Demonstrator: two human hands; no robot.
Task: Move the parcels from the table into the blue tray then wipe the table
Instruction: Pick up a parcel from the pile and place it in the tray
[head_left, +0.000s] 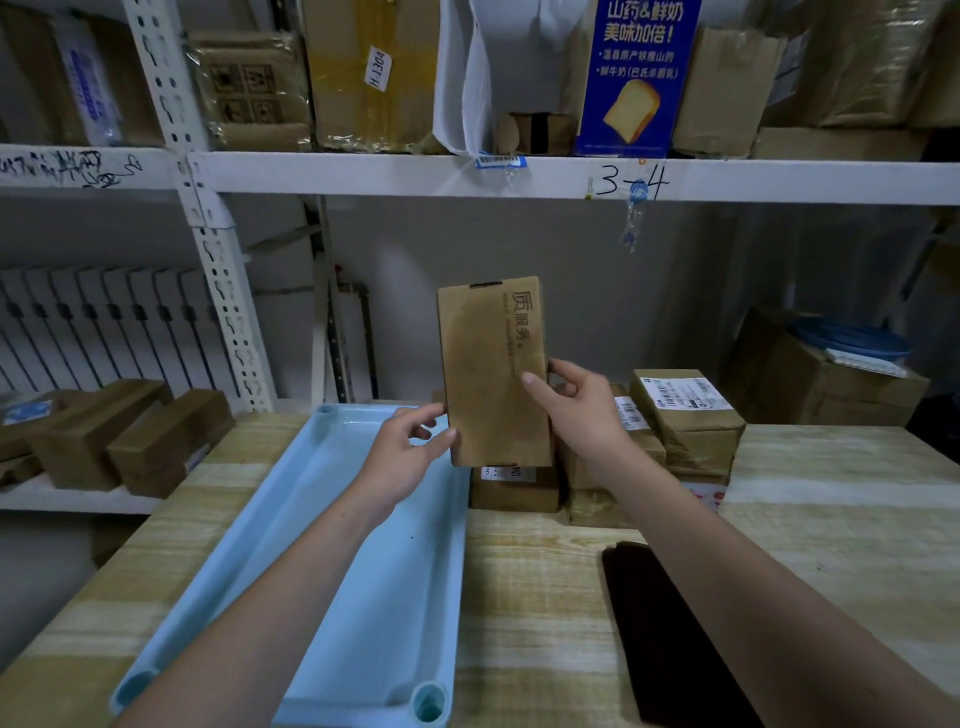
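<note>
Held parcel: a flat brown cardboard box (493, 371) is being held upright in the air, above the far right corner of the blue tray (332, 571) and in front of the parcels on the bench.
Right hand (576, 410): it is gripping the box's right edge, thumb on the near face, fingers wrapping behind.
Left hand (410, 447): it is pinching the lower left edge with thumb and curled fingers.
Handling estimate: the box appears light, since it is being carried by its edges alone; the cardboard looks stiff, with dry faces that are unlikely to slip.
Grip advice: holding the two long edges, as now, is giving good control for lowering it flat.
Remaining parcels: taped boxes with labels (685, 415) are sitting stacked on the bench (831, 493), just right of the tray; their tape wrap may be smoother, so gripping at the corners or underneath is likely safer.
Tray: it is showing no parcels inside.
Dark object (660, 623): it is lying on the bench near the right forearm; whether it is the wiping cloth cannot be told.
</note>
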